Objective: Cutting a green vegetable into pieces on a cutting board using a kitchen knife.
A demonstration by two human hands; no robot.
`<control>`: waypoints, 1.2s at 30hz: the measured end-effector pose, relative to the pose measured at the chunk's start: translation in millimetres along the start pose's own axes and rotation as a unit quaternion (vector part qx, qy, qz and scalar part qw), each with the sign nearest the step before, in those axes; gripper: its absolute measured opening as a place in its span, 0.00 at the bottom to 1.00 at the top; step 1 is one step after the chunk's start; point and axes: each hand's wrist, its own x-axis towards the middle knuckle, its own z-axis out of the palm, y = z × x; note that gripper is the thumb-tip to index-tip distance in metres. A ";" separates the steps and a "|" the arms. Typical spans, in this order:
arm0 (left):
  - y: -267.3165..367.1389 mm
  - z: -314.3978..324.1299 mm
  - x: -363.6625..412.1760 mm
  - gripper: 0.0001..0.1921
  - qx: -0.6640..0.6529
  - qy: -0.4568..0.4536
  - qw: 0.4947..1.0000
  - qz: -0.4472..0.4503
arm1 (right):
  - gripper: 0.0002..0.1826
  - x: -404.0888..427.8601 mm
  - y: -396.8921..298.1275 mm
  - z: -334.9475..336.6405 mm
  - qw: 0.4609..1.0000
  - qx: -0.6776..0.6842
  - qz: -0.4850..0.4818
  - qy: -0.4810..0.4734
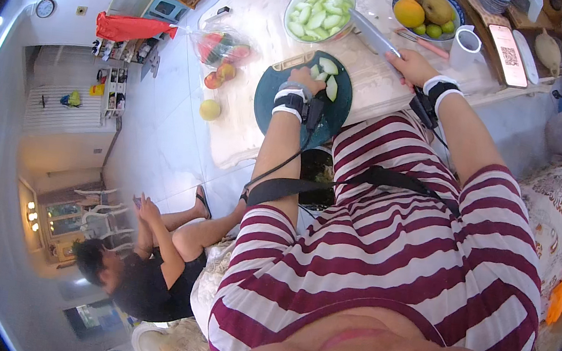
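Note:
My right hand (413,67) is closed round the handle of a kitchen knife (374,33), whose broad blade points up and left to the rim of a white bowl (344,39). Pale green cut pieces (322,14), apparently cucumber or melon, fill that bowl. On a round dark green cutting board (338,114) at the table's near edge, my left hand (305,79) rests with bent fingers at several more pale green slices (331,88). Whether its fingers grip a slice cannot be told. Both wrists wear straps with small black devices.
Left of the board are a bagged watermelon piece (212,48), reddish fruits (226,71) and a yellow-green fruit (210,110). A fruit plate (459,18), white cup (465,48) and phone (507,56) stand right. A dark bin (317,177) is below; a person (153,275) sits at lower left.

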 end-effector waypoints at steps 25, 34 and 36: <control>33.4 -28.4 -2.4 0.33 -0.173 0.095 0.968 0.156 | 0.29 -1.7 -0.7 -0.1 1.000 -0.004 -0.007 0.001; 62.1 0.9 -23.0 0.34 -0.177 0.274 0.945 0.002 | 0.30 -2.3 -4.2 0.4 1.000 -0.014 0.006 0.003; 49.2 13.1 -8.8 0.28 -0.196 0.271 0.942 -0.009 | 0.31 -4.1 -8.3 2.8 1.000 -0.009 -0.005 -0.006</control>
